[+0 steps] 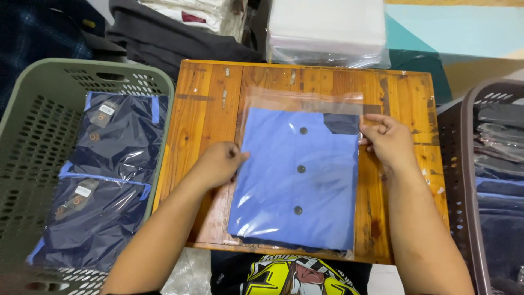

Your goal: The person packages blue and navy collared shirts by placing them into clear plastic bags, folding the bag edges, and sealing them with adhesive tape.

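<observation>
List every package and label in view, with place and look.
Clear bag: on the wooden board, holding a folded blue shirt, between both hands.
Bagged navy garments: green basket, left, small grey tags.
Stack of clear bags: top centre, white.
Bagged dark garments: brown basket, right.

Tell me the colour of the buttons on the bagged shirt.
Dark, near black, on the light blue shirt; clearest in the head view.
</observation>
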